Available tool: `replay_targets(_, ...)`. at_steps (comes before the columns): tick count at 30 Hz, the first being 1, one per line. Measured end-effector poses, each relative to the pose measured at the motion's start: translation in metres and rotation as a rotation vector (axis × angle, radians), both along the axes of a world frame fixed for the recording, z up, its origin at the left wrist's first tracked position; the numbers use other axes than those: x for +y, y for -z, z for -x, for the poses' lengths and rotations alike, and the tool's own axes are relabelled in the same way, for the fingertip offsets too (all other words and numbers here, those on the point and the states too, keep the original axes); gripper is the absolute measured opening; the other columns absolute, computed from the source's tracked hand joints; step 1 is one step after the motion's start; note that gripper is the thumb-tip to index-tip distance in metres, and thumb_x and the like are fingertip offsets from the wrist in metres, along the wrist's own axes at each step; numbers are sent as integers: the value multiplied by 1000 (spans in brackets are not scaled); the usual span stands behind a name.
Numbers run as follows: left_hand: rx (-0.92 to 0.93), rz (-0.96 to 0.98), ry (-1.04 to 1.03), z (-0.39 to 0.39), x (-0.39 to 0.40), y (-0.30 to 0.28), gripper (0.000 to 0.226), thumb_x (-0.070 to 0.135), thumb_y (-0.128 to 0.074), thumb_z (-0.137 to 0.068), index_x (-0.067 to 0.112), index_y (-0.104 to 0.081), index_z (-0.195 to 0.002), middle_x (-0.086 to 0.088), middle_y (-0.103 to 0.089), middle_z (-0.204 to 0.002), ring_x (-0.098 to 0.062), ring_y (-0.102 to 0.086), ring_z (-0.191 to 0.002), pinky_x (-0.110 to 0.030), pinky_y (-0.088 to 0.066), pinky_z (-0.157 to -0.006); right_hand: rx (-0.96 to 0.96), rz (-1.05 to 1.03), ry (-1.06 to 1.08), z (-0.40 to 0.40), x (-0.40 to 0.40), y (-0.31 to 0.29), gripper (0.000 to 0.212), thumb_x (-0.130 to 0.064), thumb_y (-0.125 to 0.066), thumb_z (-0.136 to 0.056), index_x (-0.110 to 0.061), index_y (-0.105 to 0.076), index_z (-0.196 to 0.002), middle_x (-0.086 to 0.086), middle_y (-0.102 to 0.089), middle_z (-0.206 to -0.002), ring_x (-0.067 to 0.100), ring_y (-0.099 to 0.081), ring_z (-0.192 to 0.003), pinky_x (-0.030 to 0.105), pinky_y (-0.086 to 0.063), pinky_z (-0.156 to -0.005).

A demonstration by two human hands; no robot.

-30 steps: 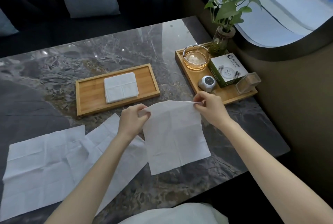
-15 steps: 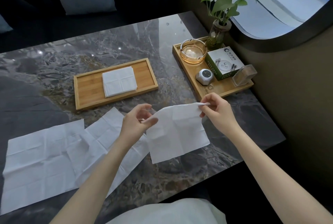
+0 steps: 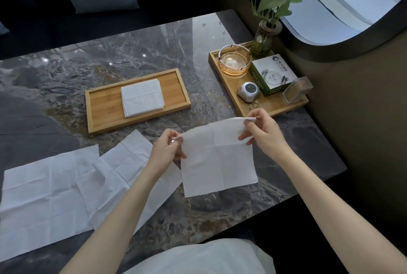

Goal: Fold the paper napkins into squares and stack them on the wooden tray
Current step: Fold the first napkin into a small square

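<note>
The left hand [image 3: 168,152] and the right hand [image 3: 263,131] each pinch a top corner of a white napkin [image 3: 218,159], holding it above the marble table [image 3: 154,53]. Folded napkins [image 3: 142,97] lie stacked on the wooden tray [image 3: 103,106] beyond, and two open napkins [image 3: 55,190] lie flat to the left.

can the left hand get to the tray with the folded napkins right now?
Probably not yet: the left hand pinches a corner of the napkin that the right hand also holds. Otherwise the path to the tray looks free.
</note>
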State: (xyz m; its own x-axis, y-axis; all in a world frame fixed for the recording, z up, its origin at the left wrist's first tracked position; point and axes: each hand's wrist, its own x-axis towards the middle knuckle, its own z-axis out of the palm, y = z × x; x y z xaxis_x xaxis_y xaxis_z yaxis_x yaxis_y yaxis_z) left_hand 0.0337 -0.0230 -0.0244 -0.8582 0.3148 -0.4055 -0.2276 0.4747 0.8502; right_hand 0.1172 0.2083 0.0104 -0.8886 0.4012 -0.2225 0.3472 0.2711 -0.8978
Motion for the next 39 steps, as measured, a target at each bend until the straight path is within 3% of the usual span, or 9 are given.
replay_targets(4, -106, -75, -12, -1, 0, -5, 9, 19, -42, -94, 12, -47, -91, -3, -61, -100, -12, -69, -76, -26, -58, -57, -24, 27, -1, -1, 0, 5, 2, -17, -49, -94, -15, -48, -93, 7, -66, -86, 15, -69, -74, 28, -56, -59)
replay_targets(8, -178, -123, -18, -4, -2, -9, 10, 19, -41, -95, 14, -46, -88, -6, -59, -110, -20, -65, -95, -35, -56, -72, -4, 18, 18, -8, -3, 7, 9, -19, -53, -92, -24, -50, -85, 0, -65, -88, 12, -67, -83, 32, -54, -75)
replay_targets(11, -158, -136, -9, -6, -5, -10, 8, 18, -47, -92, 15, -48, -86, -3, -59, -113, -21, -61, -99, -31, -54, -73, 21, 5, 36, -17, -5, 6, 7, -21, -56, -90, -24, -53, -84, 1, -64, -87, 18, -65, -88, 36, -52, -79)
replay_targets(15, -12, -89, 39, -15, -10, -13, 9, 20, -51, -91, 14, -52, -86, 2, -62, -111, -20, -63, -90, -31, -55, -72, 54, -17, 66, -31, -6, 5, 6, -20, -59, -88, -14, -58, -88, 7, -64, -86, 22, -63, -86, 35, -52, -76)
replay_targets(18, 141, -52, 55, -25, -15, -15, 6, 11, -55, -88, 13, -55, -82, 5, -62, -108, -11, -61, -93, -17, -51, -70, 54, -40, 66, -41, -5, 7, 1, -18, -61, -87, -17, -61, -86, 0, -66, -85, 16, -63, -83, 32, -52, -74)
replay_targets(21, 314, 43, 105, -31, -22, -12, 3, 10, -63, -82, 10, -61, -84, 0, -63, -108, -16, -61, -90, -19, -49, -71, 27, -85, 52, -52, -5, 14, 4, -13, -64, -83, -16, -64, -84, -6, -69, -87, 8, -63, -81, 30, -51, -71)
replay_targets(27, 611, 257, 371, -41, -37, 3, 12, 3, -71, -71, 11, -65, -79, -5, -66, -100, -18, -62, -81, -19, -47, -64, 36, -275, -57, -73, -5, 36, 20, 3, -66, -78, -17, -65, -80, -2, -68, -89, 0, -58, -78, 10, -45, -65)
replay_targets(32, 732, 365, 514, -50, -42, 12, 20, 1, -77, -63, 12, -64, -74, -8, -69, -94, -25, -66, -73, -27, -52, -59, 17, -490, -131, -84, -1, 54, 20, 4, -65, -76, -13, -66, -87, 3, -68, -91, 18, -62, -82, 35, -52, -70)
replay_targets(39, 783, 425, 560, -53, -42, 19, 23, -1, -80, -58, 9, -64, -71, -11, -70, -85, -26, -65, -69, -29, -54, -54, 78, -744, -289, -91, 0, 58, 18, 3, -70, -74, -12, -67, -83, 0, -70, -86, 20, -63, -85, 32, -54, -59)
